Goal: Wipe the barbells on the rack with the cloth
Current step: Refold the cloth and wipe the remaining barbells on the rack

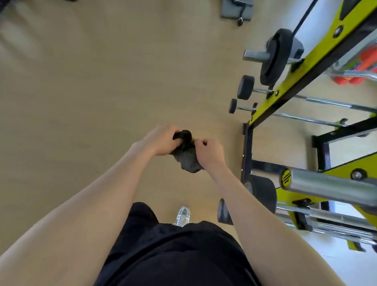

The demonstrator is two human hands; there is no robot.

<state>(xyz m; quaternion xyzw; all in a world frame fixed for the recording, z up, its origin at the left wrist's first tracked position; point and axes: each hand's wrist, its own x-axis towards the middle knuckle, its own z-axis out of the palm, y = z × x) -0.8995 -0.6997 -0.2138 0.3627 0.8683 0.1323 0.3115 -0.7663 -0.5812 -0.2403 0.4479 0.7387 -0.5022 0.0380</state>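
A dark grey cloth point(187, 158) hangs bunched between both hands in front of me, over the floor. My left hand point(159, 140) grips its upper left part with curled fingers. My right hand point(208, 154) pinches its right edge. The yellow and black rack point(292, 83) stands to my right, apart from my hands. It holds several barbells: a thick chrome bar end point(313, 184) nearest me, thin chrome bars point(310, 119) with small black ends farther off, and a bar with a black plate point(275, 56).
The tan wooden floor point(95, 82) stretches ahead and to the left. A grey base with a cable handle point(236, 8) lies far ahead. Red weights point(366, 66) sit behind the rack. My silver shoe point(182, 215) shows below the cloth.
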